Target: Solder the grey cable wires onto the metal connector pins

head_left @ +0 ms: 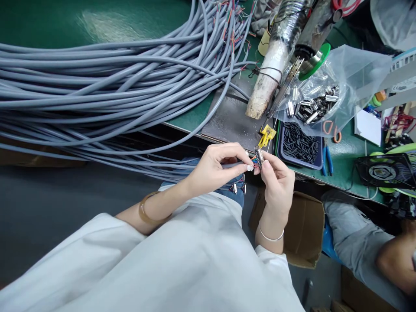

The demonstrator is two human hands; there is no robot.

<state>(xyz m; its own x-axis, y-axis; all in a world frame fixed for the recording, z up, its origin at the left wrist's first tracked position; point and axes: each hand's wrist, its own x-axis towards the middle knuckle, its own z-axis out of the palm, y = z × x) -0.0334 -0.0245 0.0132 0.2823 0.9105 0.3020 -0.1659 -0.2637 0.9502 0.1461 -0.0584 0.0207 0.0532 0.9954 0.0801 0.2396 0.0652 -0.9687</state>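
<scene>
Both hands meet just in front of the near edge of the green desk, above the person's lap. The left hand is closed around the end of a grey cable, thumb and fingertips pinching it where its coloured wires fan out. The right hand grips a small metal connector between thumb and forefinger, held upright against those wires, so the two hands almost touch at the fingertips. An amber bangle sits on the left wrist and a thin silver bangle on the right. Two more connectors hang on wires just below the left hand, over the blue jeans. A thick bundle of grey cables sweeps across the left of the desk and droops over its edge. Beyond the hands lies a dark metal plate, with a yellow clip at its near right corner. To the right of that sit a blue tray of black tubing pieces and a clear plastic bag of connectors. A black fan stands further right, and a cardboard box rests on the floor below the right wrist. Another person's grey-clad leg shows at the lower right
</scene>
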